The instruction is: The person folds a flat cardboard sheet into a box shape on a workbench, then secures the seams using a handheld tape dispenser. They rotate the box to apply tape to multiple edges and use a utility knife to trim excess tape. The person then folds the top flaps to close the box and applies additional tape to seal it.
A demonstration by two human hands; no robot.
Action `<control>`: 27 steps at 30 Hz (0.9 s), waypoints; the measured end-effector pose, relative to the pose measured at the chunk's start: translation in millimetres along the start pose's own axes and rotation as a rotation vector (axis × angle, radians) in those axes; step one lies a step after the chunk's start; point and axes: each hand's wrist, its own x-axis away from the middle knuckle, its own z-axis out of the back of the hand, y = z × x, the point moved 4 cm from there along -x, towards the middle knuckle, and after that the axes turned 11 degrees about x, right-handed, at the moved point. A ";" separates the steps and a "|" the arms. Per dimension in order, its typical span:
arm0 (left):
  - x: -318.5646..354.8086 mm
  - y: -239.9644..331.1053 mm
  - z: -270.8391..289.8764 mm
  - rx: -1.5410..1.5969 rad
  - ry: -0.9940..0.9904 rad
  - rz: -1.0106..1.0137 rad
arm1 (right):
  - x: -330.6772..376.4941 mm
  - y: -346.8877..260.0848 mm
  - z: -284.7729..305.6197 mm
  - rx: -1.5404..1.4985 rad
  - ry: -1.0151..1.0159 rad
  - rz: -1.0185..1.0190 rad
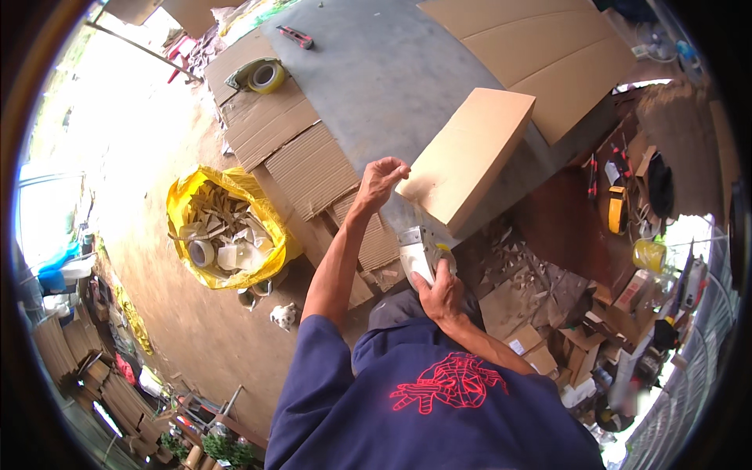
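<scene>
At the centre of the frame, a flat cardboard box [468,155] is pinched at its lower left corner by the left hand [380,180] on the grey counter [384,78]. Just below, a white tool [417,254] (its kind cannot be told) is gripped by the right hand [440,296]. A tape roll [266,76] is seen at upper left.

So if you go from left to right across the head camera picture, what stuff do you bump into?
Yellow bag of scraps → roll of tape on flat cardboard → left hand → cardboard box it touches → yellow tool on the right.
</scene>
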 end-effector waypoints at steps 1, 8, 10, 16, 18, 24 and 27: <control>-5.5 -0.2 -1.2 -0.015 -0.010 0.004 | -1.5 0.9 -5.2 -0.005 0.009 -0.020; -29.2 -13.4 -15.1 -0.035 -0.109 0.050 | -9.0 -0.8 -7.9 0.016 0.036 -0.064; -31.4 -23.6 -18.3 -0.049 -0.080 0.061 | -9.9 1.8 -6.8 0.005 0.052 -0.067; -25.4 -42.8 -36.7 -0.175 0.069 -0.010 | -10.6 7.5 -6.7 -0.005 -0.014 -0.134; -26.4 -57.5 -25.3 -0.239 0.094 -0.172 | -9.0 9.3 -9.5 -0.015 -0.005 -0.117; -23.4 -31.2 -47.4 -0.530 0.383 -0.243 | -6.7 18.7 -11.8 -0.013 0.020 -0.129; -29.1 -26.0 -46.9 -0.628 0.333 -0.186 | -9.7 21.7 -8.5 0.032 0.026 -0.123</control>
